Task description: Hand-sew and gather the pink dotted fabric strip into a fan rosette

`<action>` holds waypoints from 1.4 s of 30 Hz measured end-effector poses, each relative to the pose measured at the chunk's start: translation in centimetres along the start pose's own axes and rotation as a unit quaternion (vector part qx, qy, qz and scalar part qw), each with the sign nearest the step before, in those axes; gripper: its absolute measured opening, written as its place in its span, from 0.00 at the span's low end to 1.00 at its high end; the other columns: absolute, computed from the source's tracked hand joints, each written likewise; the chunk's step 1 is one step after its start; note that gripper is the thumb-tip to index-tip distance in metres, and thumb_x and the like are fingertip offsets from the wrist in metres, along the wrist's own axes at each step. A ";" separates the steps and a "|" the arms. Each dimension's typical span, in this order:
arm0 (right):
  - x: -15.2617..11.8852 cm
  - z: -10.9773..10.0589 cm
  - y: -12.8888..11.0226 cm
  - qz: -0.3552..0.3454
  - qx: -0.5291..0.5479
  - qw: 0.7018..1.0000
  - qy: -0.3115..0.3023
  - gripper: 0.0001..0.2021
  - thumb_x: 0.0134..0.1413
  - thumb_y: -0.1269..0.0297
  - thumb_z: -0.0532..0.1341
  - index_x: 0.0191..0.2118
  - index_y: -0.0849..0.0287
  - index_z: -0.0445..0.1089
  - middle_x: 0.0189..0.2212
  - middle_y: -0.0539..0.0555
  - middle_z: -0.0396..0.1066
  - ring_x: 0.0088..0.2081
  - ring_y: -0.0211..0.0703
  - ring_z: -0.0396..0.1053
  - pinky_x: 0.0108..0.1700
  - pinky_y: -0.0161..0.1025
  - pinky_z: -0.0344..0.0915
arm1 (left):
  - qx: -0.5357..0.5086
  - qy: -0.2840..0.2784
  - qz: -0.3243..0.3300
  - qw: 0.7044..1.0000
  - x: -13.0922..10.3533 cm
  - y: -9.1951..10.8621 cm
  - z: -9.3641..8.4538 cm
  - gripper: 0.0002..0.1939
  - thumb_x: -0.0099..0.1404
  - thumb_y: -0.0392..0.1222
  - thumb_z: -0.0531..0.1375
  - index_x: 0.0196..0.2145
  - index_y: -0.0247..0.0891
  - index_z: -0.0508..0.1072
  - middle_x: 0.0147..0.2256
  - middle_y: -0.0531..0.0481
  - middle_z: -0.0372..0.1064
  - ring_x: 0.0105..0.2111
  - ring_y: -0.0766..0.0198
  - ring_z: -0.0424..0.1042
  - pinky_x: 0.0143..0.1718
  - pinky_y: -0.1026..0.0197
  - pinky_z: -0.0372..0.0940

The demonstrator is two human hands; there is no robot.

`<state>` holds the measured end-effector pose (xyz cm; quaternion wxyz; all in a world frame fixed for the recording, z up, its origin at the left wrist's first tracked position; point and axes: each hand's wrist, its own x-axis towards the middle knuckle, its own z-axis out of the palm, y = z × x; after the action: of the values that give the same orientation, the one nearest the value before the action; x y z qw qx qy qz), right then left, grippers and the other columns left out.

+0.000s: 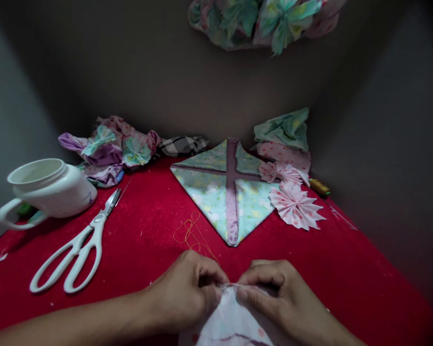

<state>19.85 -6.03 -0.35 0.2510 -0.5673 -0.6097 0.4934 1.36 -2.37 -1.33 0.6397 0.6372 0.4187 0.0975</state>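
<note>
My left hand point(198, 288) and my right hand point(270, 293) pinch the top edge of a pale floral fabric piece point(234, 319) close to the table's front edge. Thumbs press against the near side of the cloth, and the fingertips lie behind it. An orange thread point(189, 233) runs from the pinched edge and lies in loose loops on the red cloth. Whether a needle is between the fingers, I cannot see. Beyond the hands lies a mint-green fabric square point(209, 190) crossed by mauve strips.
White-handled scissors point(81, 250) lie at left near a white mug point(50, 187). Pink pleated rosettes point(298, 206) sit at right beside a thread spool point(319, 187). Fabric bundles point(119, 144) line the back wall, and ruffled fabric point(267, 21) hangs above. Red cloth point(140, 259) covers the table.
</note>
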 end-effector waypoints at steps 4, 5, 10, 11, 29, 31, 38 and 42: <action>0.0 0.0 0.3 0.035 0.048 0.998 0.004 0.06 0.45 0.67 0.60 0.24 0.62 0.73 0.23 0.52 0.71 0.27 0.39 0.66 0.27 0.32 0.59 | -0.060 -0.004 -0.014 0.998 0.2 0.3 -0.1 0.11 0.48 0.34 0.55 0.27 0.30 0.77 0.20 0.51 0.66 0.20 0.69 0.62 0.20 0.68 0.55; 0.1 0.1 0.4 0.038 0.055 0.998 0.004 0.06 0.45 0.66 0.60 0.24 0.62 0.73 0.23 0.52 0.71 0.27 0.39 0.66 0.27 0.32 0.59 | -0.064 -0.006 -0.019 0.998 0.2 0.4 -0.1 0.11 0.48 0.34 0.55 0.27 0.31 0.77 0.20 0.51 0.66 0.19 0.69 0.62 0.20 0.68 0.55; 0.2 0.1 0.1 0.053 0.056 0.997 0.000 0.08 0.44 0.63 0.60 0.23 0.63 0.72 0.21 0.52 0.70 0.25 0.39 0.65 0.26 0.32 0.59 | -0.068 -0.012 -0.034 0.997 0.4 0.8 -0.4 0.12 0.46 0.33 0.55 0.26 0.32 0.78 0.19 0.52 0.66 0.18 0.70 0.60 0.18 0.70 0.53; 0.3 0.1 0.1 0.055 0.057 0.997 -0.003 0.08 0.44 0.63 0.60 0.23 0.62 0.72 0.20 0.52 0.70 0.25 0.38 0.64 0.25 0.32 0.58 | -0.069 -0.013 -0.033 0.997 0.4 0.9 -0.5 0.12 0.45 0.32 0.55 0.26 0.32 0.78 0.19 0.52 0.67 0.18 0.70 0.60 0.18 0.70 0.54; 0.5 0.1 0.0 0.040 0.078 0.996 0.005 0.09 0.41 0.63 0.60 0.21 0.63 0.72 0.17 0.51 0.67 0.22 0.37 0.61 0.25 0.32 0.56 | -0.080 -0.048 -0.019 0.995 0.3 1.2 -0.8 0.11 0.45 0.34 0.57 0.27 0.33 0.78 0.21 0.52 0.66 0.19 0.70 0.61 0.20 0.69 0.55; 0.5 0.1 0.1 0.040 0.075 0.996 0.009 0.08 0.41 0.64 0.60 0.21 0.63 0.72 0.18 0.51 0.68 0.23 0.37 0.62 0.25 0.32 0.56 | -0.076 -0.050 -0.015 0.996 0.3 1.2 -0.8 0.11 0.45 0.34 0.58 0.27 0.33 0.78 0.21 0.52 0.67 0.20 0.70 0.61 0.20 0.69 0.55; 0.4 0.2 0.3 0.023 0.065 0.998 0.010 0.08 0.42 0.64 0.60 0.22 0.63 0.72 0.19 0.52 0.69 0.24 0.37 0.63 0.25 0.32 0.57 | -0.064 -0.041 -0.014 0.997 0.3 1.0 -0.7 0.10 0.46 0.34 0.57 0.26 0.32 0.77 0.20 0.53 0.66 0.19 0.71 0.60 0.20 0.69 0.54; 0.4 0.1 0.3 0.033 0.080 0.996 0.001 0.09 0.41 0.63 0.60 0.22 0.64 0.72 0.18 0.51 0.68 0.22 0.37 0.61 0.25 0.32 0.55 | -0.080 -0.028 -0.029 0.996 0.4 1.0 -0.5 0.09 0.45 0.36 0.58 0.25 0.29 0.76 0.19 0.53 0.66 0.19 0.70 0.61 0.21 0.68 0.55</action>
<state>19.79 -5.71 -0.76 0.2801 -0.5659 -0.5487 0.5480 1.64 -1.56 -0.50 0.7024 0.5744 0.4096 0.0943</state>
